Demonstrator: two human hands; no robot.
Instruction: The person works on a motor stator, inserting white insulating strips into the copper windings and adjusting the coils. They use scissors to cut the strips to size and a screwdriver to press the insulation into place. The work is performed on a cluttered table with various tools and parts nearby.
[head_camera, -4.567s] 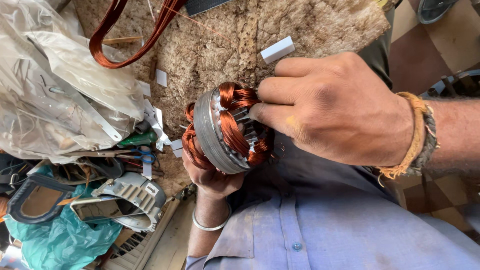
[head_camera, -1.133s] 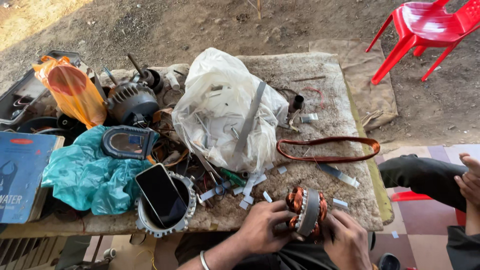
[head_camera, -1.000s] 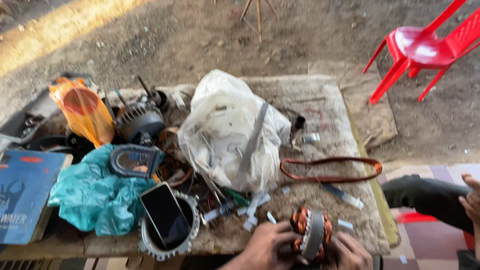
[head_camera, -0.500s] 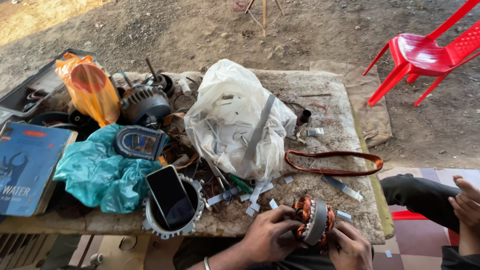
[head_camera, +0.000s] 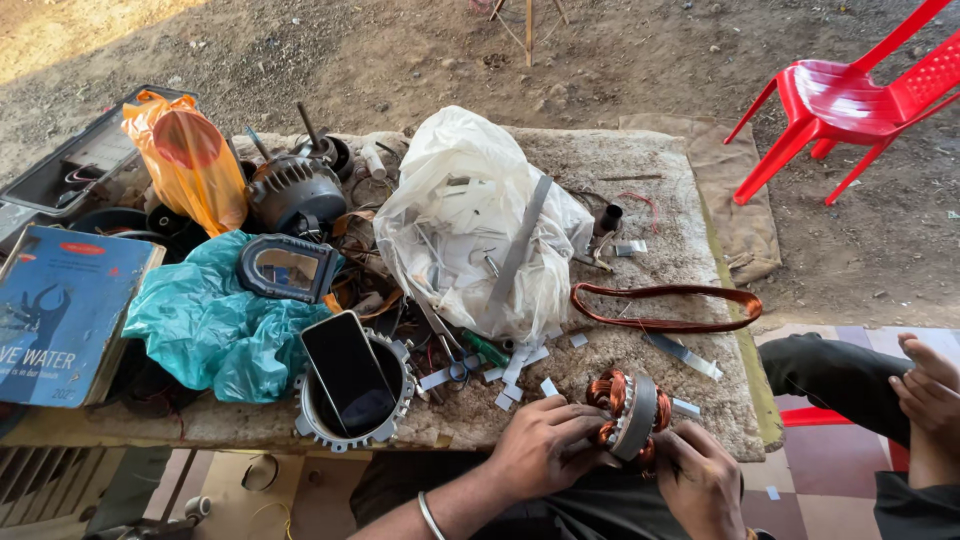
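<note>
A round grey metal motor stator wound with copper wire (head_camera: 628, 412) stands on edge at the near edge of the carpet-covered table (head_camera: 700, 250). My left hand (head_camera: 545, 445) grips its left side, fingers on the copper coils. Coming up from below, my right hand (head_camera: 700, 480) holds its right and lower side. A thin bangle sits on my left wrist. Small white paper strips (head_camera: 515, 365) lie on the table just beyond the stator.
A copper wire loop (head_camera: 665, 305), a clear plastic bag of parts (head_camera: 480, 225), a phone in a metal ring housing (head_camera: 350, 375), teal plastic (head_camera: 215, 320), an orange bag (head_camera: 185, 160), a motor (head_camera: 295, 190) and a blue book (head_camera: 65, 310) crowd the table. A red chair (head_camera: 850, 100) stands at the right. Another person's legs and hand (head_camera: 925, 385) are at the right edge.
Earlier the view was close on the stator in both hands; it now takes in the whole table. Over the last second both hands stay on the stator at the table's near edge.
</note>
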